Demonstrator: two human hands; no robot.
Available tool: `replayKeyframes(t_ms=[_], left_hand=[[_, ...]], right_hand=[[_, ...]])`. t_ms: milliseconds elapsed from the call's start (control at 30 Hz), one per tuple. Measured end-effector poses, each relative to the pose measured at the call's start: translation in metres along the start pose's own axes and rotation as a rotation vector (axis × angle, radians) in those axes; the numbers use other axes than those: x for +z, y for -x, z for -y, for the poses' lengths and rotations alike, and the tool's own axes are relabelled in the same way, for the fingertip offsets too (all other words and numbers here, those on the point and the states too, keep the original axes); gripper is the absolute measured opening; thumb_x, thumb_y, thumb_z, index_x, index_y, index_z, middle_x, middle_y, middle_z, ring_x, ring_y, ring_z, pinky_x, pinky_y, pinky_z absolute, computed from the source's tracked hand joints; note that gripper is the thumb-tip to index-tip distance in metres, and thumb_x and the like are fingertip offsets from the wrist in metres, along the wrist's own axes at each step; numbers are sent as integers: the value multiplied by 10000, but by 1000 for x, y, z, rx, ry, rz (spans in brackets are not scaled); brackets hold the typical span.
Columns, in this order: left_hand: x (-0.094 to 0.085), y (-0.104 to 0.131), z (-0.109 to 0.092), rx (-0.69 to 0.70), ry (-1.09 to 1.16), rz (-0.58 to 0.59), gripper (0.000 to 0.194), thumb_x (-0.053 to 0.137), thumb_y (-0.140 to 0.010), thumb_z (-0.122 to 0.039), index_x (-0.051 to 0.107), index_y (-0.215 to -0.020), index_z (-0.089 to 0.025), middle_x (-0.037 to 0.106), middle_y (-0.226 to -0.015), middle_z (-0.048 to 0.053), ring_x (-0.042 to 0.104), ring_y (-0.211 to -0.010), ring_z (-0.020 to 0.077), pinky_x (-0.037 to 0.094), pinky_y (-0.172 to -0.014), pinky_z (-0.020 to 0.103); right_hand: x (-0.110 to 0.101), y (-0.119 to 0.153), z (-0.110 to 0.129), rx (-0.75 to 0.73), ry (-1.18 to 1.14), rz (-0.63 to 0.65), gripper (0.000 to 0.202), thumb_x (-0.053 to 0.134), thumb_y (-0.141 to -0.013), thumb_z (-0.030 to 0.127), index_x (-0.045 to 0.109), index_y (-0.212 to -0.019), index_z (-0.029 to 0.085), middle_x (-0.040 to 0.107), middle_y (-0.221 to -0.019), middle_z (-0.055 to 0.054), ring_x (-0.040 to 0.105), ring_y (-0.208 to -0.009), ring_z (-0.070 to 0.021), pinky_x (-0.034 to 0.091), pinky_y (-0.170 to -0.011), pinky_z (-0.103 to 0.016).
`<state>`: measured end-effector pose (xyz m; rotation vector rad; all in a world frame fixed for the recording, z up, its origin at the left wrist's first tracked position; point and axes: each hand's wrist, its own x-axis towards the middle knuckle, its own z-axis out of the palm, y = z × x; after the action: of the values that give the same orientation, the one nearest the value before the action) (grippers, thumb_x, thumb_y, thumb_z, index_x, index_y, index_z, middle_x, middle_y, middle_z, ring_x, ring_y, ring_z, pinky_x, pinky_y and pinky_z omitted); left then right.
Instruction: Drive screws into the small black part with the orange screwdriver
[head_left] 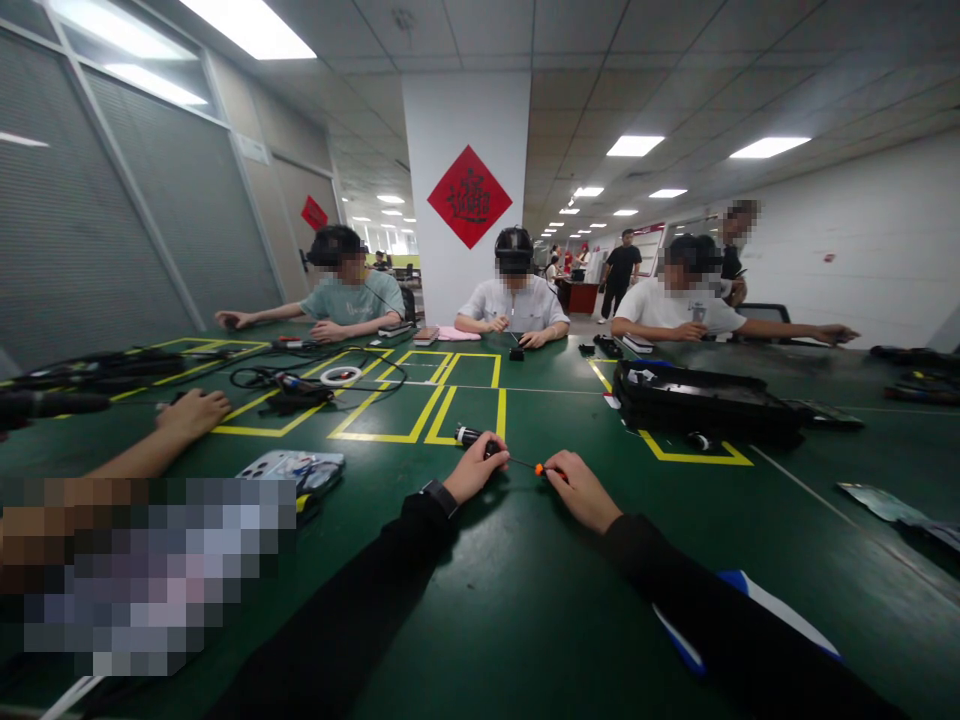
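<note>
My right hand (579,490) is closed around the handle of a screwdriver (553,472), dark with an orange collar. Its thin metal shaft points left, toward my left hand (477,470). The fingers of that hand are wrapped round a small black part (492,449), most of it hidden by them. The shaft's tip reaches this part, though whether it sits in a screw cannot be made out. Just beyond my left knuckles lies a black cylinder with white bands (469,437); whether the hand touches it is unclear.
Yellow tape outlines (390,437) mark the green table (480,620). A large black tray-like housing (697,395) stands at right. Cables and a white ring (340,376) lie at left, near a co-worker's arm (150,445). Several people sit opposite. A blue-and-white item (780,610) lies beside my right sleeve.
</note>
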<state>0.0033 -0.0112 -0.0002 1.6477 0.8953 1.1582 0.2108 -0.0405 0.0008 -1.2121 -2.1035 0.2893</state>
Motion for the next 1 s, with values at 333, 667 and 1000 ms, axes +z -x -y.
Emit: replayKeyframes(t_ms=[333,667,1000], left_hand=[[0,-1,1,4,-46,-16,186,516,-721,-301,466,-832,-161,516,-680,-28,534,-607,92,421,-624,236],[-1,-1,4,67,-40,17,157,524,-705,-244,460,-826,-167,510,-731,-28,517,-646,89,415,-662,241],[-2,-1,3,96,-140,2,204,543,-638,-138,472,-827,-164,536,-780,-11,515,-743,112,403,-745,264]], right_hand=[[0,3,2,13,-22,-11,155,489,-773,255,534,-896,173,537,-866,-47,478,-818,-157,382,-749,-290],[0,1,-1,-14,-18,-27,106,473,-777,229,538,-837,170,534,-851,-44,475,-816,-157,381,-752,-290],[-1,1,0,-2,-44,-3,200,371,-833,234,561,-848,173,542,-856,-50,476,-845,-155,371,-784,-295]])
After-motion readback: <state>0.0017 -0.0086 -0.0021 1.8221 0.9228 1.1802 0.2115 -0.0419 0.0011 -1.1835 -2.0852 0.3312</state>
